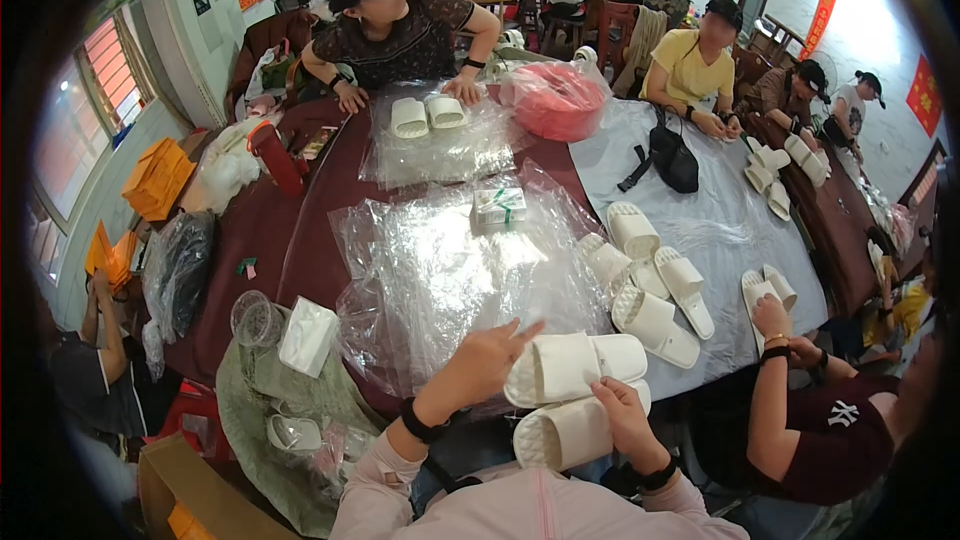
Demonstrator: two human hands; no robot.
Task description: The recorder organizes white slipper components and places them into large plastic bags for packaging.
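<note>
A pair of white slippers [575, 370] with textured soles lies side by side in front of me, at the table's near edge. My right hand [630, 420] grips the nearer slipper of the pair, its thumb on the slipper's edge and its other fingers mostly hidden underneath. Just left of the pair is my left hand [482, 365], its fingers stretched out and slightly blurred, with nothing in them. Beyond it lies a stack of clear plastic bags [440, 280] on the dark red table. Several more loose white slippers [655, 320] lie to the right of the bags.
On the bags sits a small white packet [498, 206]. A tissue pack [308, 337] and a clear plastic cup [258, 320] stand at left. Across the table, a person leans beside another slipper pair [428, 115]. At right, a co-worker's hands [775, 325] touch slippers.
</note>
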